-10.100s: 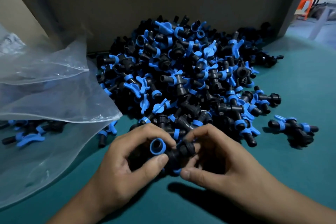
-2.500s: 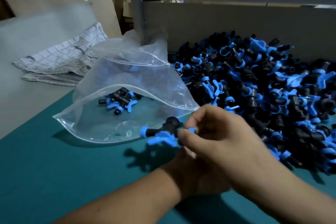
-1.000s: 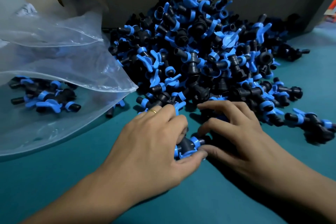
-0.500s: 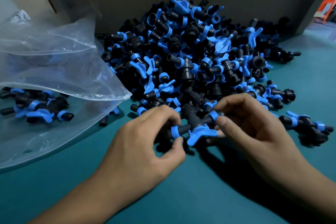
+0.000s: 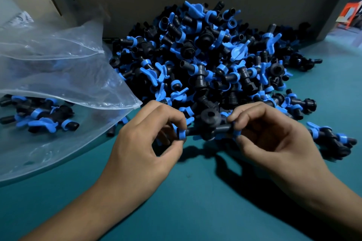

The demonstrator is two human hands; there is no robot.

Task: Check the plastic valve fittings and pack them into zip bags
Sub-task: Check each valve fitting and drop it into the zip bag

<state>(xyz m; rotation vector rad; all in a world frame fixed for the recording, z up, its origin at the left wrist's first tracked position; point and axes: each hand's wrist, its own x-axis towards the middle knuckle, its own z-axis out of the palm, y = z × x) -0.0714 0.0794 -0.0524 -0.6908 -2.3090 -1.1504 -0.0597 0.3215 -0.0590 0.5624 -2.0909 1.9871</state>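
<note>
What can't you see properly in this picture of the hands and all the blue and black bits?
Head view only:
- Held valve fitting: both ends hidden by the left hand and right hand pinching its blue rings.
- Zip bag: left part cut off by the frame edge; crinkled plastic blurs the fittings inside.
- Fitting pile: lower fittings buried, uncountable.

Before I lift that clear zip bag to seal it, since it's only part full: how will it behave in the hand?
Probably floppy: the zip bag is thin, wrinkled film lying slack on the table. The few fittings inside would likely slide to the lowest corner. It should feel light, with so few in it.
</note>
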